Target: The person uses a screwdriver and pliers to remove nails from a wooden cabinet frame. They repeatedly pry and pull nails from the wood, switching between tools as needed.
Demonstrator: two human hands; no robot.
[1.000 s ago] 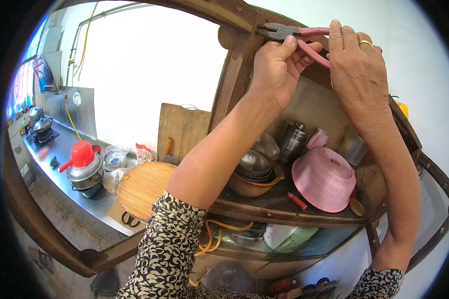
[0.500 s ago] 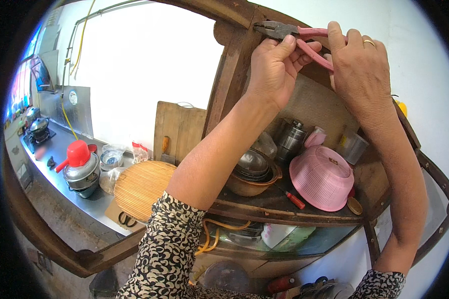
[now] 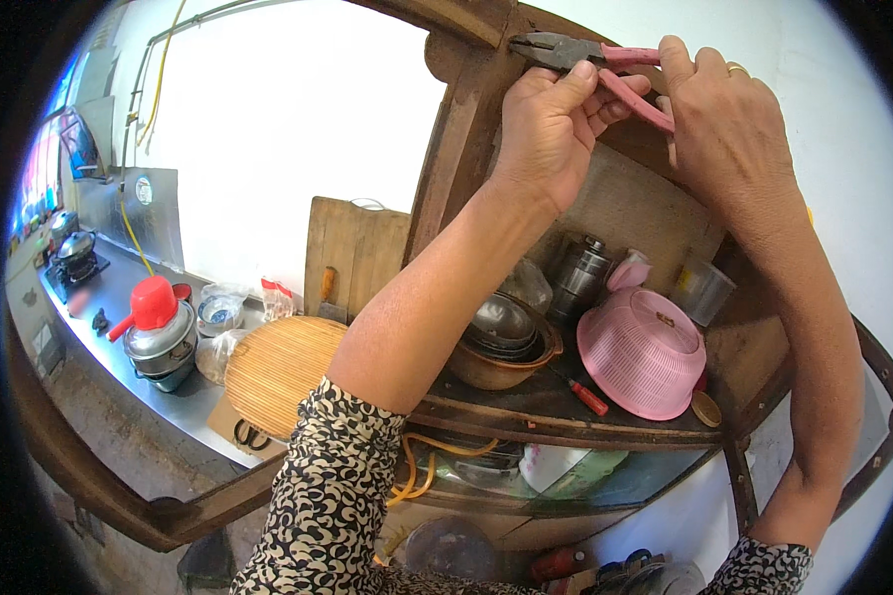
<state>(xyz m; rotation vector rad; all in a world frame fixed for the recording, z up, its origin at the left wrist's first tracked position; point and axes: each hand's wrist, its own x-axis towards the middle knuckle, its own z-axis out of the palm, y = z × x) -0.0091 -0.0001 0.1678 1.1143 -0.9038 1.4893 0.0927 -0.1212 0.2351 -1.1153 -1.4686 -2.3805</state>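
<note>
A pair of pliers [image 3: 556, 52] with pink handles is raised to the top of a dark wooden cabinet frame [image 3: 471, 99]. Its jaws point left and meet the wood near the upper corner; what lies between the jaws is too small to make out. My right hand [image 3: 729, 129], with a ring on one finger, is wrapped round the ends of both handles, which stand apart. Just below the pliers' head, my left hand [image 3: 551, 129] pinches with its thumb against the tool near the pivot, steadying it.
On the cabinet shelf are a pink basket [image 3: 645, 347], stacked bowls in a brown pot [image 3: 506, 367], a metal flask [image 3: 578, 278] and a red-handled screwdriver [image 3: 587, 397]. Left, a metal counter [image 3: 109, 327] bears a red dipper [image 3: 154, 302] and a round slatted board [image 3: 283, 372]. An open door frame [image 3: 169, 516] surrounds that side.
The pliers' handles and my right hand have shifted slightly right and down. The jaws remain at the same corner of the frame, and my left hand has barely moved.
</note>
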